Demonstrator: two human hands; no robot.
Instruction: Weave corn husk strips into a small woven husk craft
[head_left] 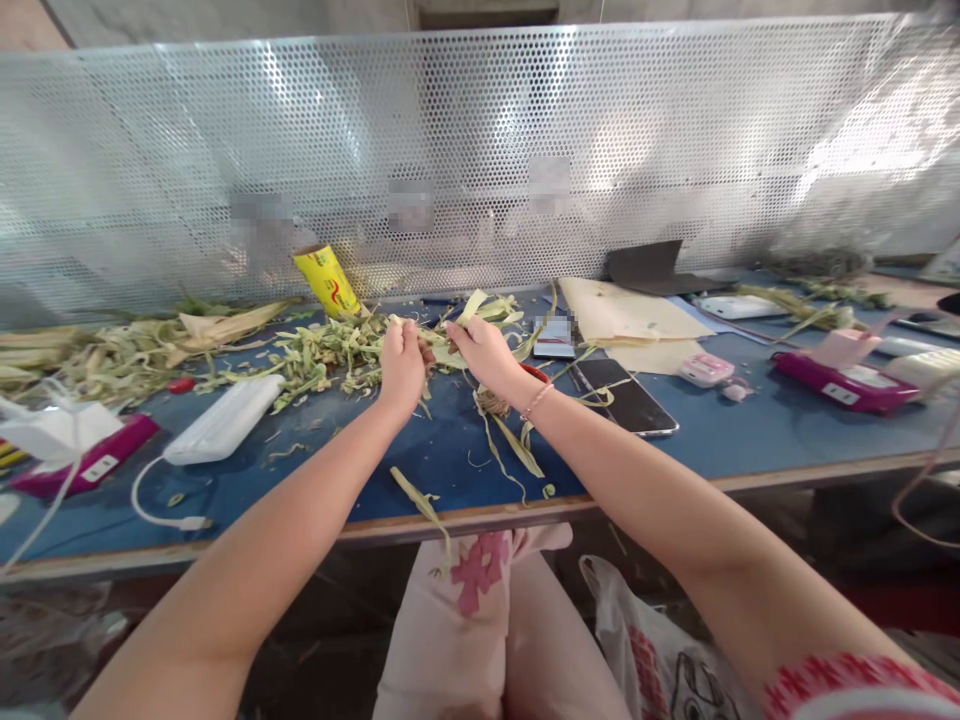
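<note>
Above the middle of the blue table, my left hand [403, 368] and my right hand [484, 352] are close together, both with fingers closed in a pinch. Between them runs a pale green strip of what looks like dried corn husk [440, 350], gripped at either side; its ends are partly hidden by the fingers. Behind and left of my left hand lies a heap of small pale green husk pieces [322, 355]. Under my right wrist sits a small bundle of brownish fibres [493, 402], partly covered, beside a red rim [534, 373]. Loose husk strips [521, 447] trail toward the table edge.
Larger husks [217, 330] spread at the left, near a white power bank [225, 420] with a cable. A yellow tube [327, 280] leans at the back by the perforated metal screen [480, 130]. Rightward are a black phone [626, 395], beige paper [630, 312] and a magenta power strip [844, 382].
</note>
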